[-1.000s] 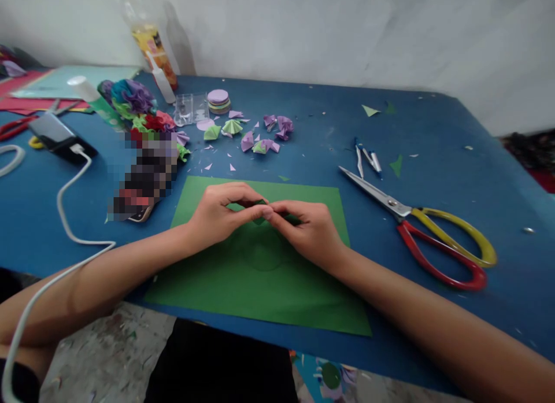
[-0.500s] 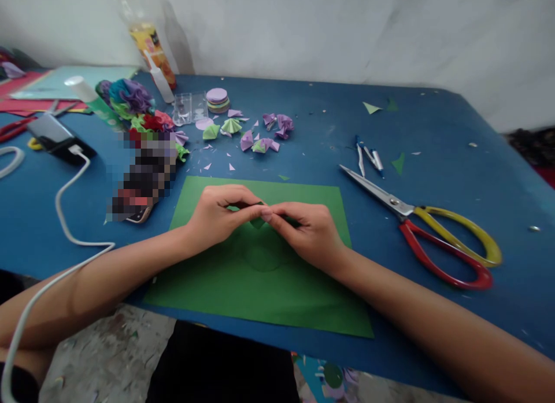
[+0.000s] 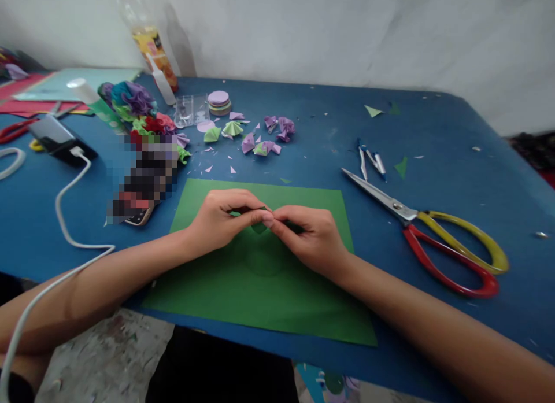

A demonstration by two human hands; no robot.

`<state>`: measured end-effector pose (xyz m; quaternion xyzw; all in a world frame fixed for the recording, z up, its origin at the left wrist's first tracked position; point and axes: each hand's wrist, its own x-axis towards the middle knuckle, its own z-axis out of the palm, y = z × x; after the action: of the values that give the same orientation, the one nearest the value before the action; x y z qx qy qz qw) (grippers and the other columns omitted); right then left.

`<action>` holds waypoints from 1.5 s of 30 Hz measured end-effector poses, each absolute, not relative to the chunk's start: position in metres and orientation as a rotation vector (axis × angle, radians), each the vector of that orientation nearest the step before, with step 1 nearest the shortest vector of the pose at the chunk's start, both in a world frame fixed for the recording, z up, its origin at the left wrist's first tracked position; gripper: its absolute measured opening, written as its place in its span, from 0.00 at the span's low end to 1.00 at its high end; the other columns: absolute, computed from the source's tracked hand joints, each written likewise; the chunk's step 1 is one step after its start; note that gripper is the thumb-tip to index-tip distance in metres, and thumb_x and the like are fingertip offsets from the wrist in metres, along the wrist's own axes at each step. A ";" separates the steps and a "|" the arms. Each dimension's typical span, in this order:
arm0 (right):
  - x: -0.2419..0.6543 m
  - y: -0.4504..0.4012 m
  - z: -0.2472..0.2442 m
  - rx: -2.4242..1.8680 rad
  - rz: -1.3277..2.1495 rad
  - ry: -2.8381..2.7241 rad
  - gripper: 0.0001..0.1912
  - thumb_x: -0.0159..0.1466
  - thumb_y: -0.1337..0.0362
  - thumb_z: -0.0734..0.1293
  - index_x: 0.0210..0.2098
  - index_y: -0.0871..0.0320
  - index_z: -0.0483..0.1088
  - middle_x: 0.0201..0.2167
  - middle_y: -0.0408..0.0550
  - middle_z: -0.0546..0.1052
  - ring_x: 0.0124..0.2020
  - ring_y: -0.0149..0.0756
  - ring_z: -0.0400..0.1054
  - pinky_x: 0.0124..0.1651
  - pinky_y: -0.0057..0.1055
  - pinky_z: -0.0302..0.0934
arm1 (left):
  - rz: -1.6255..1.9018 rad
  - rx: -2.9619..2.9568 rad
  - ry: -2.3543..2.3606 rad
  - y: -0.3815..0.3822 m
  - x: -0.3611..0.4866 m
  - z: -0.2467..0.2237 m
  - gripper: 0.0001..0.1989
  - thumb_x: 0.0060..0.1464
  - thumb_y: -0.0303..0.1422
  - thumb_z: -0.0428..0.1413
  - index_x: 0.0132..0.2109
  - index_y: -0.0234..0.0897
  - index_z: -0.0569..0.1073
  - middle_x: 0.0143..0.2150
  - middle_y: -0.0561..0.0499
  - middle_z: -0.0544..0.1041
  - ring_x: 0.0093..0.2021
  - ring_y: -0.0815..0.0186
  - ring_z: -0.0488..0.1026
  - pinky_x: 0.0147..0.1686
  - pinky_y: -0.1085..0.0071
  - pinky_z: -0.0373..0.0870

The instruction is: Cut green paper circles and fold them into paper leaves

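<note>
Over a large green paper sheet, my two hands meet fingertip to fingertip. My left hand pinches a small piece of dark green paper, which hangs just below the fingertips. From the other side my right hand is closed on the same piece, thumb and index finger pressed together. The fingers cover most of it, so its full shape is hidden. On the sheet beneath, a faint round outline shows.
Large scissors with red and yellow handles lie at right, near a compass. Folded paper pieces, a phone, a glue stick and a bottle stand or lie behind and left. A white cable crosses my left forearm.
The whole view has shifted slightly. Both hands stay together at the small green paper, with only a slight movement of the fingers.
</note>
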<state>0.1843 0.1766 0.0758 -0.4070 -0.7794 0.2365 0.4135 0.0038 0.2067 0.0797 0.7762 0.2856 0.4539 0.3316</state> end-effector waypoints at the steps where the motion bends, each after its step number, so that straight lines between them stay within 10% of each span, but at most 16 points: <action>1: 0.184 0.176 0.076 -1.019 0.592 -1.963 0.09 0.63 0.65 0.65 0.27 0.59 0.73 0.24 0.44 0.77 0.23 0.28 0.68 0.28 0.24 0.59 | 1.185 2.016 0.746 0.207 0.004 0.080 0.05 0.52 0.29 0.61 0.29 0.34 0.77 0.27 0.50 0.79 0.26 0.72 0.74 0.26 0.78 0.71; 12: 0.185 0.175 0.074 -1.105 0.482 -2.048 0.10 0.64 0.65 0.63 0.28 0.58 0.73 0.25 0.46 0.78 0.24 0.31 0.69 0.30 0.27 0.60 | 0.787 2.133 0.709 0.224 -0.013 0.091 0.04 0.53 0.31 0.60 0.36 0.38 0.80 0.31 0.51 0.81 0.29 0.68 0.78 0.30 0.76 0.74; 45: 0.187 0.183 0.073 -1.117 0.920 -1.751 0.08 0.60 0.68 0.65 0.30 0.56 0.77 0.23 0.43 0.79 0.24 0.32 0.73 0.28 0.26 0.66 | 1.298 2.230 0.696 0.211 0.002 0.077 0.04 0.55 0.27 0.58 0.31 0.33 0.74 0.29 0.51 0.80 0.27 0.74 0.75 0.26 0.81 0.71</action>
<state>0.1871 0.1834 0.0733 -0.4460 -0.6990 0.3671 0.4216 0.0022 0.2106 0.0765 0.8115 0.2535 0.4723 0.2326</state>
